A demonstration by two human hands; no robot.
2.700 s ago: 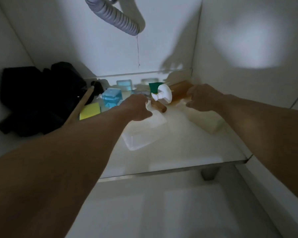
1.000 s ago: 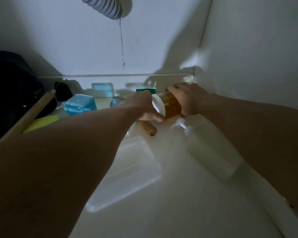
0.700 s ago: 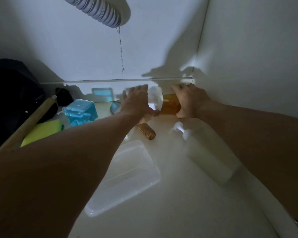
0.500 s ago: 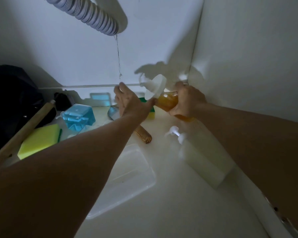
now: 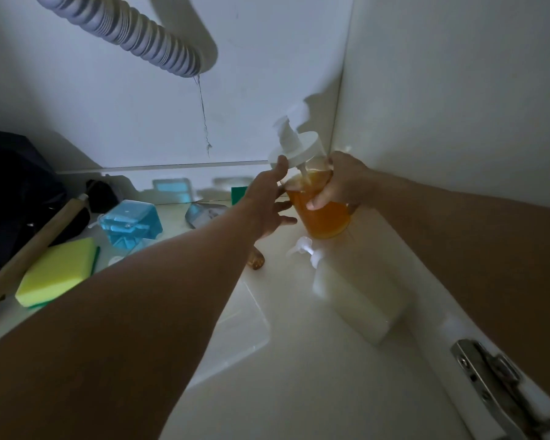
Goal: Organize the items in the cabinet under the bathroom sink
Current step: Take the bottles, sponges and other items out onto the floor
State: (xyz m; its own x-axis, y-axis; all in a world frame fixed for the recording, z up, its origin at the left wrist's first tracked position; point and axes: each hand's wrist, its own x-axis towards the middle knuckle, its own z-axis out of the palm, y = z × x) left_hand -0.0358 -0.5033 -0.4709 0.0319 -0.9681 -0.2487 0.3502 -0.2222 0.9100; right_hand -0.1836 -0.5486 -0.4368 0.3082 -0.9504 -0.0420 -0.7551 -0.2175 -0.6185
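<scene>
An orange soap dispenser [image 5: 326,217] with a white pump top [image 5: 296,147] stands nearly upright in the cabinet's back right corner. My right hand [image 5: 340,182] grips its body from the right. My left hand [image 5: 272,201] has straight fingers, one fingertip touching the rim of the white pump top, the others beside the bottle. A white pump bottle [image 5: 356,290] lies on its side just in front. A clear plastic container [image 5: 235,331] lies on the cabinet floor, partly hidden by my left forearm.
A blue translucent box [image 5: 129,223], a yellow sponge [image 5: 56,271], a wooden handle [image 5: 29,249] and a dark bag [image 5: 13,185] sit at the left. A small brown object [image 5: 256,258] lies mid-floor. A grey corrugated drain hose [image 5: 134,33] hangs above. A door hinge [image 5: 489,376] is at lower right.
The orange dispenser went from lying on its side to nearly upright, raised by my right hand. My left hand let go of the cap and opened, now only touching its rim.
</scene>
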